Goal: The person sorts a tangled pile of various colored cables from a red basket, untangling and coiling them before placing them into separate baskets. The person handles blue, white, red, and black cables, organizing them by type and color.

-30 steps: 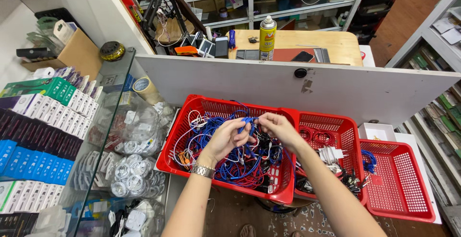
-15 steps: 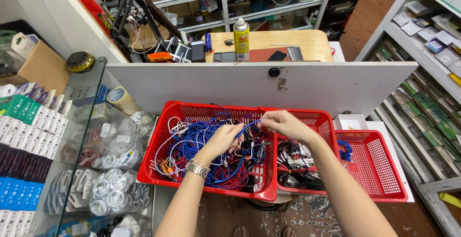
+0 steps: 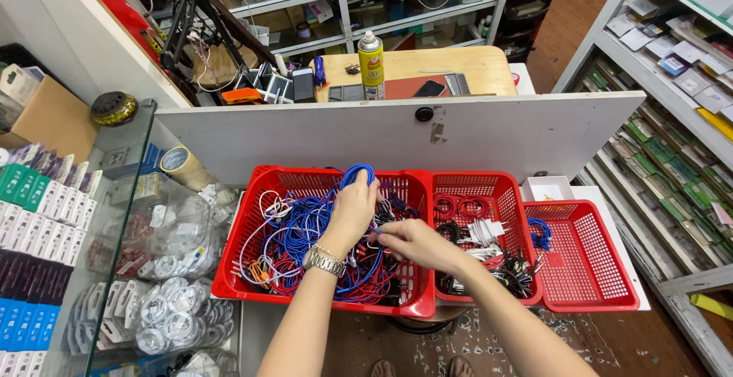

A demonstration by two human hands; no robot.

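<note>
At your far left a glass display case (image 3: 114, 217) holds rows of small packaged boxes and bagged coiled cables, and its glass edge stands just beside the first basket, leaving little room on that side. A roll of tan tape (image 3: 177, 161) sits on the case near the white partition board (image 3: 397, 133), which runs along the far rims of the baskets and closes off the back.

Three red plastic mesh baskets stand side by side, rims touching. The large left basket (image 3: 252, 217) is heaped with a tangle of blue, red and white cables (image 3: 294, 243). Your left hand (image 3: 353, 209), with a metal wristwatch (image 3: 324, 260) at the wrist, is down in this basket, fingers curled around a loop of blue cable (image 3: 357, 172) that arches up over the basket's far rim. Your right hand (image 3: 408, 241) lies just beside it, over the divide between the first and second baskets, pinching a strand of the same blue cable between thumb and fingertips.

The middle basket (image 3: 489, 190) holds coiled red cables, black leads and white plug adapters. The right basket (image 3: 595, 262) is mostly bare mesh, with one small blue cable coil (image 3: 540, 232) at its left wall. Beyond it a white shelving unit (image 3: 672, 102) borders the open floor at your right.
</note>
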